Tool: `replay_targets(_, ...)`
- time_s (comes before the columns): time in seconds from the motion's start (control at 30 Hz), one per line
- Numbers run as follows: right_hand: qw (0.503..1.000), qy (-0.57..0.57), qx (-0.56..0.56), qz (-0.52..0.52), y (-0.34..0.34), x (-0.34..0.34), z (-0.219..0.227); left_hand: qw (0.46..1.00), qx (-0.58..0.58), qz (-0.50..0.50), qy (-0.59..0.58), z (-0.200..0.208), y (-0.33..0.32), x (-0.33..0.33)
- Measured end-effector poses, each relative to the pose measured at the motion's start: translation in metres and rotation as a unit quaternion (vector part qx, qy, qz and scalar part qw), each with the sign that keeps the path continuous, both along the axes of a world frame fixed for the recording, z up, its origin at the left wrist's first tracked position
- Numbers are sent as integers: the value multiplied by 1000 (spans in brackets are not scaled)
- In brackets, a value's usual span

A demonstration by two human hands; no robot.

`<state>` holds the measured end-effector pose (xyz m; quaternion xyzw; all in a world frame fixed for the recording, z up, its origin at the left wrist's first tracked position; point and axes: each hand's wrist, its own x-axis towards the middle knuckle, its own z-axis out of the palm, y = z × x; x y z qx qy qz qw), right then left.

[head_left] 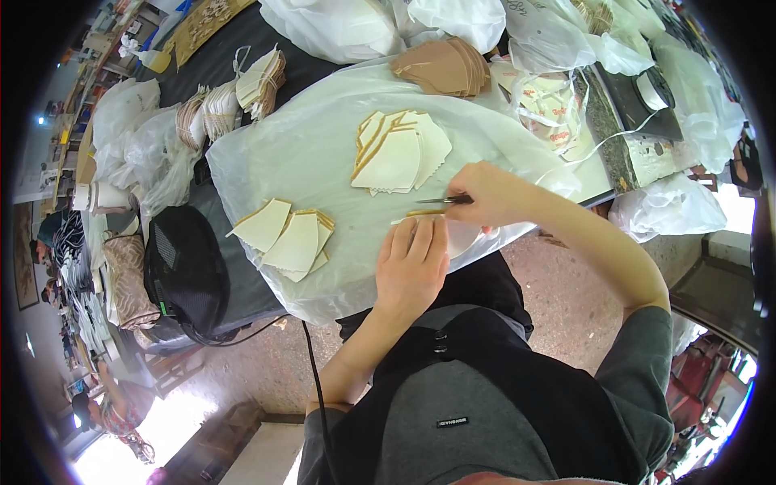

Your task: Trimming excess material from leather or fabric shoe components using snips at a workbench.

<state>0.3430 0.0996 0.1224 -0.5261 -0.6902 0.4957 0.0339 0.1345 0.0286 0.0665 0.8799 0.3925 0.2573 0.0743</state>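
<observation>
My right hand (491, 196) is closed round a slim, pointed metal blade tool (434, 200) with a dark grip; its exact kind is unclear. Just below the tool, my left hand (412, 260) presses its bent fingers on a cream panel (463, 237) with a tan edge, at the near side of the table. Beyond my hands lies a fanned stack of cream panels (402, 151) with tan, notched edges. Another loose group of the same panels (291, 237) lies to the left. My fingers hide much of the held panel.
Translucent plastic sheeting (323, 153) covers the worktop. At its far side sits a stack of brown panels (442, 67). Bundled panels (260, 81) and a black mesh-sided bag (186, 263) stand left. White plastic bags (331, 28) line the back; a black cable (315, 380) hangs near my left arm.
</observation>
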Motion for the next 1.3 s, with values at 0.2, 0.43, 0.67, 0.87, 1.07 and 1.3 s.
replay_targets(0.2, 999, 20, -36, -18, -3, 16, 1, 1000, 15, -3, 24, 7, 1, -1)
replay_targets(0.43, 999, 9, 42, 33, -2, 17, -3, 1000, -14, 9, 19, 13, 4, 4)
replay_targets(0.67, 998, 46, 4, 34, -5, 20, -6, 1000, -5, 11, 24, 11, 3, 4)
replay_targets(0.87, 995, -4, 85, 61, -1, 20, -3, 997, 23, 0, 70, 9, 2, 2)
replay_targets(1.07, 998, -32, 10, 53, 6, 22, 7, 993, 14, -13, 116, 17, 3, 5)
replay_targets(1.3, 1000, -2, 5, 31, 4, 26, -2, 991, 45, -12, 127, 21, 3, 7)
